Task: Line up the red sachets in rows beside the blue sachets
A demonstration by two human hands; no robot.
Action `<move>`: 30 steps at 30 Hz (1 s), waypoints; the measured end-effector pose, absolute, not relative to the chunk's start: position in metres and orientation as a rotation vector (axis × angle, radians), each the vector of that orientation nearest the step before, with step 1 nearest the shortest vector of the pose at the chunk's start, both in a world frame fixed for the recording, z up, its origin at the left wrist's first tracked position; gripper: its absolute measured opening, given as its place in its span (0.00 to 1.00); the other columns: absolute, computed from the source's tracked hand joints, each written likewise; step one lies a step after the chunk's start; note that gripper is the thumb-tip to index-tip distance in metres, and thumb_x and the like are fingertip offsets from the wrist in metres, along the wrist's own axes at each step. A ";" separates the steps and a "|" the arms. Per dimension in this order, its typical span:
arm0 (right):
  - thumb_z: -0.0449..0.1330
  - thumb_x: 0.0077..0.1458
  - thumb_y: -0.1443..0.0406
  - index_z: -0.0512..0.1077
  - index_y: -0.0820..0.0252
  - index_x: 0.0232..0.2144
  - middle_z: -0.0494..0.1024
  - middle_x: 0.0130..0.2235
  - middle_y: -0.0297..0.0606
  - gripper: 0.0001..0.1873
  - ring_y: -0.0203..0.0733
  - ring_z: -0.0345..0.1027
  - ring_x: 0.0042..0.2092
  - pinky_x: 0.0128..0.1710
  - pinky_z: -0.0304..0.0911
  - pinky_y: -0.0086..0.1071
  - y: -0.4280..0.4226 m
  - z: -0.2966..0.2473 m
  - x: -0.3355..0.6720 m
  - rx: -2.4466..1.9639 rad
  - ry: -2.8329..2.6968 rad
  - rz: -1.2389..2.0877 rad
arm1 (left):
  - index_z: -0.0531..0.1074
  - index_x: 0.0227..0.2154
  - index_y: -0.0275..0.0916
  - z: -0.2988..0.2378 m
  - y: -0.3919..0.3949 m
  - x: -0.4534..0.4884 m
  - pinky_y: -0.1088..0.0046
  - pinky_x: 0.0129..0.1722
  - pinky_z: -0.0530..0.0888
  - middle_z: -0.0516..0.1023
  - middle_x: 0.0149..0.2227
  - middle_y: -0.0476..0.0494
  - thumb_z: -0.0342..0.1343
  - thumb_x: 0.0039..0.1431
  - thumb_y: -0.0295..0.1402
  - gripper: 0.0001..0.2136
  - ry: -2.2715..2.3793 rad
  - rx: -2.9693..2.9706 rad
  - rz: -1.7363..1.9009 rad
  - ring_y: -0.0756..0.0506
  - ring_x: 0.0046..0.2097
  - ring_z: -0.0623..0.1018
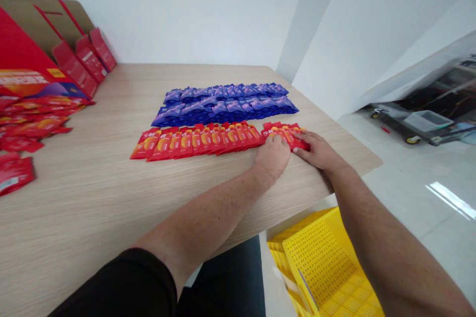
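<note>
On the table [208,198], a short group of overlapping red sachets [286,131] lies at the right end of a front row. My left hand [273,152] is closed with curled fingers on the near left part of this group. My right hand [316,150] rests at its right end, thumb and fingers apart, touching the sachets. Beside them, a longer row of red sachets [201,141] with orange pictures fans out to the left. Behind lie two rows of blue-purple sachets [226,106]. My fingertips are partly hidden.
At the left stands a red printed cardboard box [26,59], with a loose heap of red sachets [37,119] before it. A yellow perforated crate [323,252] sits below the table's front edge. A dark wheeled trolley [427,124] stands on the floor at right. White walls border the table.
</note>
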State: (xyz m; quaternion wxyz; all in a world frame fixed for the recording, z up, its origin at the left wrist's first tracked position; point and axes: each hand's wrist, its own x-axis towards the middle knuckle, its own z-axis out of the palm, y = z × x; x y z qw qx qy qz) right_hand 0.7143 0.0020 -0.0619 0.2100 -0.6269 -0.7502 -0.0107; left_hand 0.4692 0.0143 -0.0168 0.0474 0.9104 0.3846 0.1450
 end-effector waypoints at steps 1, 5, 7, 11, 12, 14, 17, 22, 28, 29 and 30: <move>0.62 0.63 0.47 0.75 0.64 0.64 0.76 0.64 0.58 0.37 0.63 0.67 0.68 0.69 0.61 0.59 0.006 -0.062 0.715 -1.738 -2.092 -0.027 | 0.77 0.54 0.27 -0.016 0.013 0.468 0.64 0.49 0.77 0.78 0.54 0.26 0.43 0.75 0.23 0.18 1.166 2.780 0.451 0.35 0.58 0.77; 0.62 0.62 0.46 0.76 0.62 0.64 0.76 0.65 0.57 0.37 0.64 0.65 0.69 0.69 0.61 0.59 0.022 -0.063 0.715 -1.746 -2.103 -0.031 | 0.76 0.56 0.31 -0.010 0.001 0.454 0.65 0.47 0.77 0.78 0.53 0.31 0.42 0.76 0.25 0.18 1.066 2.828 0.462 0.37 0.55 0.77; 0.62 0.63 0.46 0.75 0.62 0.65 0.75 0.66 0.57 0.37 0.64 0.65 0.69 0.69 0.61 0.59 0.028 -0.062 0.714 -1.757 -2.110 -0.028 | 0.76 0.54 0.33 -0.008 -0.009 0.440 0.66 0.45 0.77 0.79 0.50 0.34 0.43 0.76 0.25 0.16 0.903 2.900 0.448 0.39 0.53 0.78; 0.61 0.64 0.46 0.75 0.64 0.66 0.74 0.66 0.58 0.37 0.64 0.65 0.69 0.70 0.60 0.57 0.037 -0.062 0.709 -1.760 -2.132 -0.023 | 0.77 0.47 0.36 -0.009 -0.027 0.398 0.66 0.47 0.77 0.79 0.47 0.38 0.49 0.74 0.26 0.11 0.623 2.977 0.399 0.39 0.51 0.77; 0.61 0.64 0.46 0.75 0.64 0.66 0.74 0.66 0.58 0.37 0.64 0.65 0.69 0.70 0.60 0.57 0.039 -0.062 0.707 -1.757 -2.138 -0.024 | 0.77 0.47 0.36 -0.010 -0.030 0.385 0.65 0.47 0.77 0.79 0.47 0.39 0.50 0.74 0.27 0.10 0.597 2.977 0.384 0.39 0.51 0.77; 0.61 0.64 0.46 0.74 0.63 0.66 0.74 0.66 0.58 0.37 0.64 0.64 0.69 0.70 0.60 0.57 0.042 -0.062 0.704 -1.751 -2.151 -0.031 | 0.77 0.48 0.36 -0.014 -0.033 0.359 0.65 0.50 0.77 0.80 0.48 0.39 0.51 0.73 0.26 0.10 0.546 2.957 0.363 0.39 0.51 0.77; 0.62 0.62 0.46 0.73 0.61 0.67 0.72 0.67 0.57 0.39 0.66 0.64 0.70 0.70 0.59 0.60 0.040 -0.061 0.700 -1.744 -2.150 -0.078 | 0.78 0.49 0.37 -0.023 -0.034 0.326 0.64 0.54 0.76 0.82 0.49 0.39 0.51 0.73 0.27 0.11 0.466 2.887 0.344 0.40 0.51 0.77; 0.66 0.58 0.45 0.69 0.62 0.70 0.67 0.70 0.60 0.45 0.70 0.61 0.70 0.70 0.57 0.64 0.027 -0.055 0.692 -1.716 -2.138 -0.220 | 0.80 0.46 0.38 -0.034 -0.036 0.302 0.63 0.54 0.75 0.82 0.45 0.39 0.53 0.70 0.26 0.11 0.385 2.798 0.363 0.41 0.47 0.77; 0.68 0.56 0.52 0.69 0.59 0.70 0.70 0.69 0.55 0.43 0.64 0.63 0.70 0.71 0.58 0.58 0.024 -0.051 0.687 -1.681 -2.226 -0.184 | 0.81 0.45 0.38 -0.034 -0.037 0.303 0.63 0.53 0.75 0.83 0.45 0.40 0.54 0.69 0.27 0.10 0.389 2.818 0.352 0.40 0.47 0.77; 0.68 0.56 0.52 0.69 0.59 0.70 0.71 0.68 0.54 0.43 0.64 0.64 0.70 0.71 0.58 0.57 0.024 -0.051 0.686 -1.682 -2.225 -0.170 | 0.81 0.45 0.38 -0.034 -0.037 0.303 0.62 0.53 0.75 0.83 0.45 0.40 0.54 0.69 0.27 0.10 0.389 2.824 0.346 0.40 0.47 0.77; 0.68 0.55 0.51 0.69 0.59 0.70 0.72 0.68 0.54 0.43 0.64 0.64 0.70 0.70 0.59 0.57 0.024 -0.051 0.685 -1.677 -2.232 -0.157 | 0.81 0.45 0.38 -0.033 -0.037 0.303 0.62 0.53 0.75 0.83 0.45 0.40 0.55 0.69 0.27 0.10 0.387 2.828 0.340 0.40 0.47 0.77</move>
